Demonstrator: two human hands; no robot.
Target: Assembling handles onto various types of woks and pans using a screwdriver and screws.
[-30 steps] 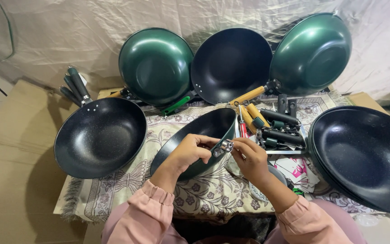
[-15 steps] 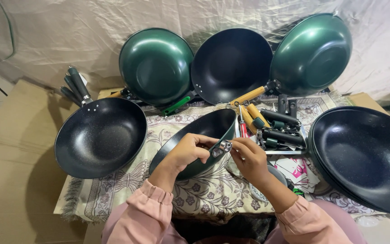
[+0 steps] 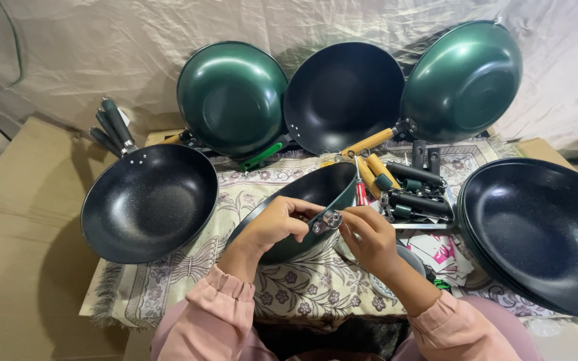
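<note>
A dark green wok (image 3: pixel 312 190) with a black inside is tilted on edge over the patterned cloth (image 3: pixel 235 194) in the middle. My left hand (image 3: pixel 272 224) grips its near rim. My right hand (image 3: pixel 369 237) pinches a small metal handle bracket (image 3: pixel 329 219) against that rim, just beside my left fingers. A red-handled screwdriver (image 3: pixel 361 192) lies right behind my right hand. Pink sleeves cover both wrists.
A black wok (image 3: pixel 148 204) with stacked dark handles (image 3: pixel 112 130) sits at left, and stacked black woks (image 3: pixel 543 234) at right. Three woks lean against the back sheet: green (image 3: pixel 232 97), black (image 3: pixel 342 93), green (image 3: pixel 463 80). Loose black and wooden handles (image 3: pixel 409 187) lie behind the hands.
</note>
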